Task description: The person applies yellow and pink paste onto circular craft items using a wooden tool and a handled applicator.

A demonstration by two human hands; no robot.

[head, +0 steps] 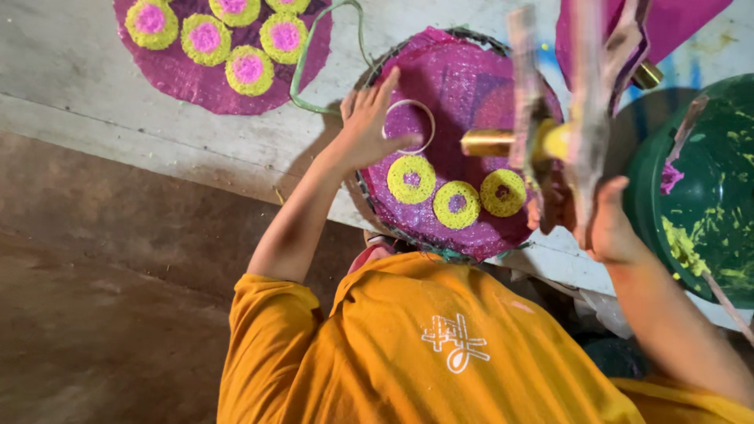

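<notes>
- Now, I see the pale worktable [94,86] running across the far part of the view, with a brown floor [102,314] nearer on the left
- A green bucket [699,180], smeared inside with yellow and pink paste, stands at the far right
- A round tray [463,78] lined with a purple sheet sits in the middle; a second purple sheet [181,78] lies far left, carrying five yellow rounds with pink centres [248,69]
- My right hand [605,224] is clenched around a brass and wood press [550,141], blurred, raised over the tray's right side
- My left hand [365,129] lies with fingers spread, its tips pinching a thin metal ring [409,126] flat on the tray's left part
- Three yellow rings [457,204] with purple middles lie in a row just near of that metal ring, apart from it
</notes>
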